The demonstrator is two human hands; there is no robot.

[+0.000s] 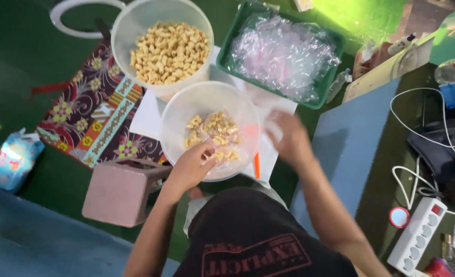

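Left hand pinching snacks in bowl; right hand blurred, grip unclear; green tray behind.

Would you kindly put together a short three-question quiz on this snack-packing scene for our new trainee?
1. True or false: the left hand reaches into the small bowl of snacks.
2. Which holds more snacks: the small bowl or the tall tub?
3. What fills the green tray? A) clear plastic bags B) snacks C) cables

Key: 1 true; 2 the tall tub; 3 A. The right hand is blurred beside the small bowl.
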